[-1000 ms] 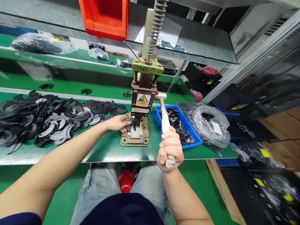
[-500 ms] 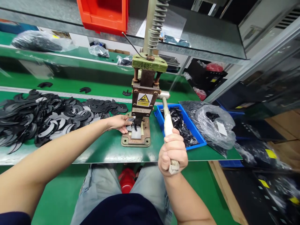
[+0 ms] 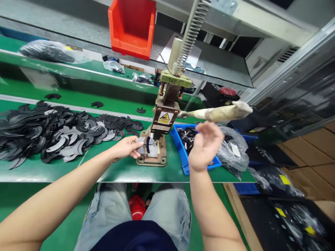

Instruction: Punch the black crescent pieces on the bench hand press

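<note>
My left hand (image 3: 127, 147) pinches the edge of a curved dark-grey plastic piece (image 3: 141, 147) on the base (image 3: 162, 155) of a hand press (image 3: 160, 130). A small black curved strip (image 3: 148, 145) lies across the plate under the press head. My right hand (image 3: 206, 144) is off the lever, blurred, with its fingers loosely bent and apart and nothing visible in it. Just above that hand, the tape-wrapped lever (image 3: 222, 112) points out to the right. A blue tray (image 3: 183, 158) of small black parts sits behind and beside my right hand.
A large pile of curved black pieces (image 3: 65, 139) covers the left of the green bench. Beyond the tray lies a clear plastic bag (image 3: 239, 155). An orange-red bin (image 3: 132, 48) stands on the shelf above. Cartons and bagged parts are at the right.
My right hand has let go of the lever, which has swung up from pointing down toward me to nearly level. The press head has risen. My left hand stays at the piece.
</note>
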The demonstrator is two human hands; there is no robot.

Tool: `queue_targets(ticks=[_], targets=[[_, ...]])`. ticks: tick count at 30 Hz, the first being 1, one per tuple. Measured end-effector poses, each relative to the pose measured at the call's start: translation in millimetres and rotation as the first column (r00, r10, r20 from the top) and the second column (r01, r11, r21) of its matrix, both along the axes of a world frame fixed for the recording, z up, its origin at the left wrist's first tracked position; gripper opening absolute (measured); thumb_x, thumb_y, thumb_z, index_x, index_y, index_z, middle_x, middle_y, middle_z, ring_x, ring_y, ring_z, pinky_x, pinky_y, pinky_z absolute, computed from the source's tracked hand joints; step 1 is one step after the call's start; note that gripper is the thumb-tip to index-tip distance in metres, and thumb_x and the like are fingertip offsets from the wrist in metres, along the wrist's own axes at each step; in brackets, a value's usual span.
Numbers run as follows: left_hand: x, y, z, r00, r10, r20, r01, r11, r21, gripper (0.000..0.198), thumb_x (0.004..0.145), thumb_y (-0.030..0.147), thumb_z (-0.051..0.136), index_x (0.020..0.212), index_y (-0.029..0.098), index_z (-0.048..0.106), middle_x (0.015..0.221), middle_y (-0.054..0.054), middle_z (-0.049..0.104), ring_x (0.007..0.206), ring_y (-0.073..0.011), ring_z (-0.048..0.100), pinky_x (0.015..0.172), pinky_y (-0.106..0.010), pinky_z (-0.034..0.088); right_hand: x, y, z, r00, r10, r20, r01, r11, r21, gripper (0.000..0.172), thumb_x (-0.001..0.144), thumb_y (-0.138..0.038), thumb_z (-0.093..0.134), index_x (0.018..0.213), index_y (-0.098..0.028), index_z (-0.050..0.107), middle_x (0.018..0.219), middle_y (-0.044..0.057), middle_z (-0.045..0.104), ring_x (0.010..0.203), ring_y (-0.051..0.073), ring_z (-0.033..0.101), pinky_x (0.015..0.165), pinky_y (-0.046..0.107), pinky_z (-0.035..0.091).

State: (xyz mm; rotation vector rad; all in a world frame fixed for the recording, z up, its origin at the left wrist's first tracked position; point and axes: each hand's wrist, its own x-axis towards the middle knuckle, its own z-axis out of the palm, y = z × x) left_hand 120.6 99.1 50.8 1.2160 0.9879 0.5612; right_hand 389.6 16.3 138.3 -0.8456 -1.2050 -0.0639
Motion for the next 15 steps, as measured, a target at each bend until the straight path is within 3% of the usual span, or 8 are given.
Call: queue_targets(ticks=[1, 2, 3, 5, 8, 10, 15], targets=[[-6.6, -9.9, 6.9, 1.0, -0.009, 0.009, 0.009, 1.0, 0.019, 0.058, 0.077, 0.064, 0.089, 0.084, 0.021, 0.05, 0.069, -0.002, 0.073, 0.061, -0.0197, 0.076, 0.052, -0.025, 0.058, -3.7, -5.4, -22.3, 0.998, 0.053, -0.018, -0.055, 0.988, -0.147, 0.031, 0.098, -0.033, 0.066, 0.126, -0.023, 0.059, 0.116, 0.007, 0.065, 0.11, 0.017, 0.069, 0.104, 0.038, 0.058], [-12.0, -19.8, 13.8, 1.0, -0.02, 0.016, 0.019, 0.999, 0.034, 0.058, 0.077, 0.065, 0.088, 0.083, 0.022, 0.049, 0.067, -0.001, 0.071, 0.06, -0.02, 0.076, 0.051, -0.025, 0.058, -9.7, -11.9, -45.0, 0.985, 0.17, -0.039, -0.173, 0.923, -0.342, 0.026, 0.098, -0.033, 0.066, 0.121, -0.024, 0.06, 0.112, 0.004, 0.066, 0.105, 0.014, 0.069, 0.102, 0.034, 0.059], [-15.7, -29.6, 20.3, 0.999, -0.031, 0.022, 0.03, 0.999, 0.043, 0.057, 0.078, 0.066, 0.086, 0.083, 0.023, 0.049, 0.065, -0.001, 0.07, 0.059, -0.0201, 0.075, 0.051, -0.025, 0.057, -17.8, -18.9, -66.1, 0.966, 0.254, -0.041, -0.245, 0.86, -0.447, 0.026, 0.096, -0.034, 0.069, 0.118, -0.022, 0.063, 0.108, 0.005, 0.069, 0.099, 0.015, 0.07, 0.095, 0.033, 0.061], [-18.0, -46.7, 30.7, 0.999, -0.049, 0.024, 0.047, 0.997, 0.055, 0.056, 0.078, 0.068, 0.085, 0.083, 0.023, 0.051, 0.064, -0.001, 0.069, 0.056, -0.0198, 0.073, 0.05, -0.026, 0.057, -38.1, -31.8, -98.8, 0.923, 0.38, -0.06, -0.344, 0.746, -0.57, 0.034, 0.091, -0.036, 0.076, 0.121, -0.022, 0.067, 0.106, 0.005, 0.074, 0.093, 0.015, 0.073, 0.087, 0.031, 0.062], [-13.1, -64.0, 38.0, 0.997, -0.075, 0.008, 0.075, 0.995, 0.065, 0.055, 0.077, 0.068, 0.084, 0.082, 0.024, 0.053, 0.062, -0.001, 0.068, 0.053, -0.0195, 0.071, 0.05, -0.027, 0.057, -66.4, -41.9, -119.7, 0.863, 0.486, -0.135, -0.454, 0.63, -0.63, 0.039, 0.086, -0.043, 0.081, 0.116, -0.022, 0.07, 0.106, 0.005, 0.077, 0.093, 0.017, 0.074, 0.087, 0.032, 0.062], [-9.1, -71.5, 38.4, 0.995, -0.103, -0.005, 0.103, 0.992, 0.07, 0.053, 0.077, 0.068, 0.084, 0.08, 0.024, 0.054, 0.061, 0.0, 0.067, 0.052, -0.0194, 0.069, 0.051, -0.028, 0.057, -77.9, -44.4, -121.2, 0.86, 0.474, -0.188, -0.475, 0.612, -0.632, 0.033, 0.088, -0.048, 0.078, 0.104, -0.021, 0.069, 0.1, 0.004, 0.076, 0.091, 0.018, 0.071, 0.088, 0.033, 0.061], [-6.4, -92.2, 30.9, 0.983, -0.173, -0.064, 0.178, 0.981, 0.073, 0.05, 0.071, 0.073, 0.084, 0.077, 0.028, 0.063, 0.068, 0.0, 0.067, 0.051, -0.0189, 0.064, 0.05, -0.033, 0.057, -92.1, -61.0, -126.5, 0.93, 0.333, -0.153, -0.351, 0.693, -0.63, 0.027, 0.087, -0.049, 0.072, 0.084, -0.024, 0.062, 0.088, 0.002, 0.072, 0.083, 0.019, 0.069, 0.087, 0.035, 0.061]])
